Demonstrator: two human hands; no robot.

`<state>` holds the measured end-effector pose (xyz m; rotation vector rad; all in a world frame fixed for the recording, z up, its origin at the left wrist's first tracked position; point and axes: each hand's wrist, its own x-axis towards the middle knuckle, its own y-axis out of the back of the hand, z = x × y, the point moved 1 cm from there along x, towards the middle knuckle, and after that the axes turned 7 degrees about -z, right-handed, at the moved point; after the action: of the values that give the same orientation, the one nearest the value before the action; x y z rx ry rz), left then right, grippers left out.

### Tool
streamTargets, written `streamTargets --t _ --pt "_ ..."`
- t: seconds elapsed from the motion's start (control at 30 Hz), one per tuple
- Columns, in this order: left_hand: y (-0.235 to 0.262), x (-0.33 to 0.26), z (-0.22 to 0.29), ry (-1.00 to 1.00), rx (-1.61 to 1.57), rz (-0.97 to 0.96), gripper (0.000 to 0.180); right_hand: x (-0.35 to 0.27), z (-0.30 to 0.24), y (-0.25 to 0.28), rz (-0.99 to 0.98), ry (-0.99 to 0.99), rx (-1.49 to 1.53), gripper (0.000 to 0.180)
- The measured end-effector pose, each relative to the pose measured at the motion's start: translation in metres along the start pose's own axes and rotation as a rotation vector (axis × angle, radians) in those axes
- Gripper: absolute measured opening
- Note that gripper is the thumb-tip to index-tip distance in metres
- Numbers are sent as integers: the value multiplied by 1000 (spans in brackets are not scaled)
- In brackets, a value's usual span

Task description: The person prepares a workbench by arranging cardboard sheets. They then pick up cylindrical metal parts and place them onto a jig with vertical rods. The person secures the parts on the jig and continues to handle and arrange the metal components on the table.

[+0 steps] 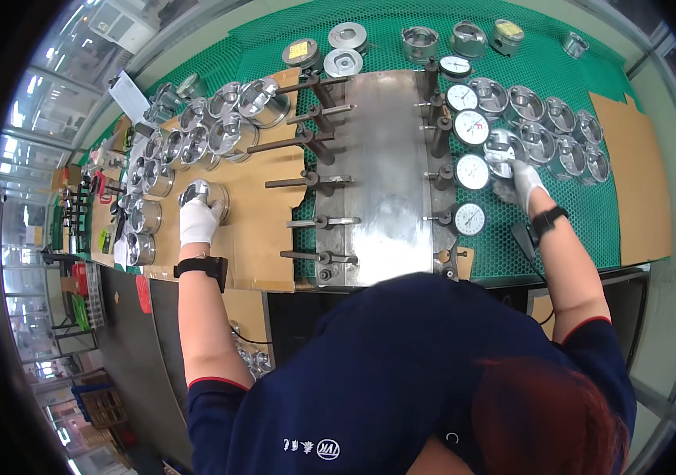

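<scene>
1. I see my left hand in a white glove. It is wrapped around a shiny metal piston that sits on the brown cardboard sheet at the left of the bench.
2. My right hand, in a white glove too, is closed on another shiny piston. That one is on the right side, just beside the round white dial gauges.
3. Each wrist has a black band on it, the left band and the right band.
4. Between my two hands stands a flat grey metal plate. Dark pegs stick out from its left edge, one after another, from near to far.
5. The dial gauges run in a row along the plate's right edge.
6. Far left of my left hand, many more pistons stand close together on the cardboard. Some more go down the left edge toward me.
7. To the right of my right hand, another bunch of pistons sits on the green mesh mat.
8. At the far side of the mat, a few lone pistons stand in a row.
9. A second piece of cardboard lies at the far right, well apart from my hand.
10. My dark blue shirt fills the near part of the view.
</scene>
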<state>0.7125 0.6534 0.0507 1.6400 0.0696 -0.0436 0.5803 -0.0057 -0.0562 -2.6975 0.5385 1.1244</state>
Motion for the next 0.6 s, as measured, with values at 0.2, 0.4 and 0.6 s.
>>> streamTargets --t 0.2,0.4,0.6 --pt "12 -21 20 45 12 -61 49 35 -14 -15 17 92 105 56" --pt "3 -93 10 196 -380 -51 49 -53 -2 -11 1 430 117 73" --pt "78 -158 75 142 -1590 -154 47 -184 -19 -33 -339 595 -111 58"
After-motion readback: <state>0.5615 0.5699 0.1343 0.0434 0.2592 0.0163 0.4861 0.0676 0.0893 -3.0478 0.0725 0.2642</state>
